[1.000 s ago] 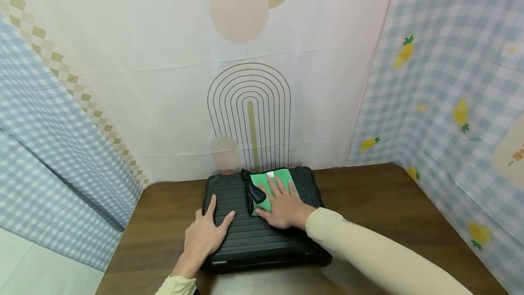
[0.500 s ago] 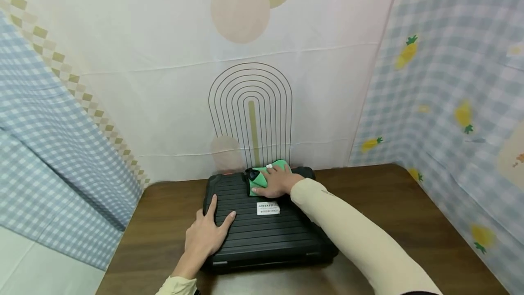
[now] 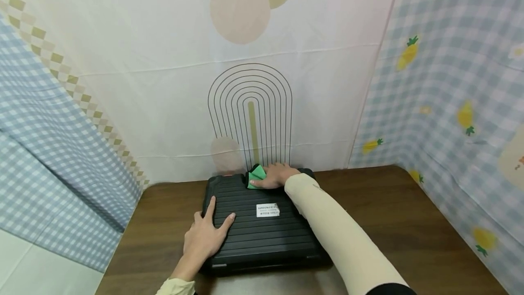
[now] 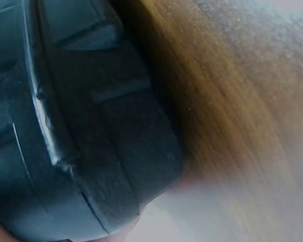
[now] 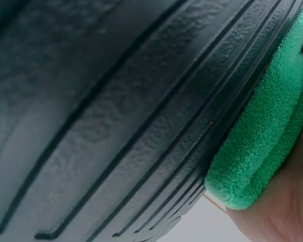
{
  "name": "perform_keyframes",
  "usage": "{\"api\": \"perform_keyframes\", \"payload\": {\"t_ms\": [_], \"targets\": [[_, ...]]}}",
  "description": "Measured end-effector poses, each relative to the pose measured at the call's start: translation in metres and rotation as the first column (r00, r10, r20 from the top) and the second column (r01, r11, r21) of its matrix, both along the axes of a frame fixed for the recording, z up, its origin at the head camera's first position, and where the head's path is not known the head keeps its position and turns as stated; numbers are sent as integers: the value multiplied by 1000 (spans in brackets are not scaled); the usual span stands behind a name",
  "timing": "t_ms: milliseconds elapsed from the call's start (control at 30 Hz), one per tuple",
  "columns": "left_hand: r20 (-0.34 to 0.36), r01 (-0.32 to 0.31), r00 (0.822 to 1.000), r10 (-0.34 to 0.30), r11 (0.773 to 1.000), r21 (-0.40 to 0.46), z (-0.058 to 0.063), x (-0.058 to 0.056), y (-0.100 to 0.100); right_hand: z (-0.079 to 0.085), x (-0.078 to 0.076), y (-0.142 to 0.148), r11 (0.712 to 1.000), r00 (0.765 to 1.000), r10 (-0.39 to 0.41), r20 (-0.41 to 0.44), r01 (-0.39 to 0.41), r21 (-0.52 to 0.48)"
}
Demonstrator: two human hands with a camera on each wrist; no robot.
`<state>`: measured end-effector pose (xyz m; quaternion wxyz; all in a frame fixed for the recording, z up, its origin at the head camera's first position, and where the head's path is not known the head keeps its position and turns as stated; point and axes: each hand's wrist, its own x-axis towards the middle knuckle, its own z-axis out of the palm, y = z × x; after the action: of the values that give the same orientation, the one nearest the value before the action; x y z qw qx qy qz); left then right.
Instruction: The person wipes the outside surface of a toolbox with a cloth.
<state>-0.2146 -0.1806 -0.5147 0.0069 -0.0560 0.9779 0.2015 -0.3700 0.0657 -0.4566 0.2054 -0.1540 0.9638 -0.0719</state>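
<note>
A black ribbed hard case (image 3: 249,236) lies flat on the table, with a white label (image 3: 268,210) on its top. My left hand (image 3: 204,236) rests on the case's left edge, index finger and thumb spread apart. At the far edge, my right hand (image 3: 278,175) holds a green cloth (image 3: 256,177) with dark trim against the case. Its thumb lies over the cloth, while the fingers bend over the edge, their tips hidden. In the right wrist view the fluffy green cloth (image 5: 262,126) is folded under the hand. The left wrist view shows the case's side (image 4: 106,116) close up.
The brown wooden table (image 3: 368,213) extends to both sides of the case. A white patterned curtain (image 3: 172,104) hangs right behind the case, and blue checked curtains (image 3: 442,104) flank the table.
My right hand has slid the green cloth away toward the case's far edge, uncovering the white label. The cloth has folded up smaller. My left hand has stayed in place.
</note>
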Motion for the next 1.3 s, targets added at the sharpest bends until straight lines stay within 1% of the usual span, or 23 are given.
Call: {"api": "perform_keyframes", "payload": {"t_ms": [133, 233, 400, 467, 533, 633, 767, 833, 900, 933, 1000, 1067, 1133, 1167, 1233, 1300], "targets": [[8, -10, 1000, 10, 1000, 23, 1, 1, -2, 0, 0, 1, 1000, 1000, 22, -20, -22, -1], [0, -19, 1000, 19, 999, 48, 3, 0, -3, 1, -1, 3, 999, 998, 38, -40, -38, -7], [-12, -20, 1000, 21, 996, 86, 5, -1, -3, 1, -5, 14, 999, 997, 42, -71, -43, -15], [-8, -20, 1000, 21, 995, 99, 5, -1, -3, -5, -9, 24, 999, 996, 34, -82, -36, -30], [-2, -22, 1000, 23, 994, 108, 5, -1, -3, -7, -10, 35, 998, 996, 24, -87, -29, -56], [6, -25, 1000, 25, 993, 112, 4, -1, -4, -10, -11, 55, 994, 996, 7, -88, -17, -104], [17, -31, 999, 30, 994, 109, 4, 0, -5, -9, -6, 80, 982, 996, -10, -90, -7, -189], [26, -36, 999, 33, 994, 108, 4, 0, -5, -13, -6, 93, 967, 996, -24, -89, 1, -254], [36, -40, 999, 36, 993, 108, 3, 1, -4, -18, -4, 107, 941, 996, -40, -80, 10, -338], [39, -41, 999, 37, 993, 108, 3, 2, -4, -20, -2, 113, 922, 997, -52, -60, 25, -386], [41, -42, 998, 38, 994, 106, 2, 3, -3, -27, 1, 125, 874, 997, -70, -22, 51, -484], [42, -43, 998, 38, 994, 105, 3, 4, -3, -32, 5, 134, 838, 995, -98, 34, 100, -537], [41, -42, 998, 38, 993, 106, 3, 4, -2, -37, 10, 140, 819, 989, -125, 79, 148, -554], [42, -42, 998, 38, 993, 106, 4, 4, -2, -39, 11, 142, 815, 986, -138, 90, 165, -555], [41, -45, 998, 41, 993, 106, 4, 4, -1, -42, 14, 143, 810, 981, -162, 104, 192, -554], [38, -50, 998, 47, 993, 105, 3, 4, -1, -44, 15, 143, 801, 980, -170, 100, 196, -565]]}}
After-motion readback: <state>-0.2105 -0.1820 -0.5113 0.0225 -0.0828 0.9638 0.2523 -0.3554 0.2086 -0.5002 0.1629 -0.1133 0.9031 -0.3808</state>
